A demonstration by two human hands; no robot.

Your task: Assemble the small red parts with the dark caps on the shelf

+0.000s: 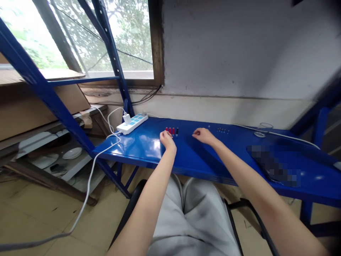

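On the blue table [149, 142], my left hand [167, 139] is over the near end of a row of small red cylinders [173, 131]. Its fingers are curled together, and whatever they hold, if anything, is hidden. A small black cylinder [177, 132] stands at the right end of that row. My right hand [204, 136] hovers further right, thumb and fingertips pinched; any tiny thing between them is too small to make out. Beyond it lie several tiny dark pieces with pale ends [223, 131], and one small light piece [209, 126] sits behind the hand.
A white power strip [133, 123] with a plug and white cable occupies the table's left end. A clear glass [262, 131] lies or stands at the back right. Nearer is a blurred-out dark object [274, 165]. Blue shelf posts [113, 53] rise at left; a wall stands behind.
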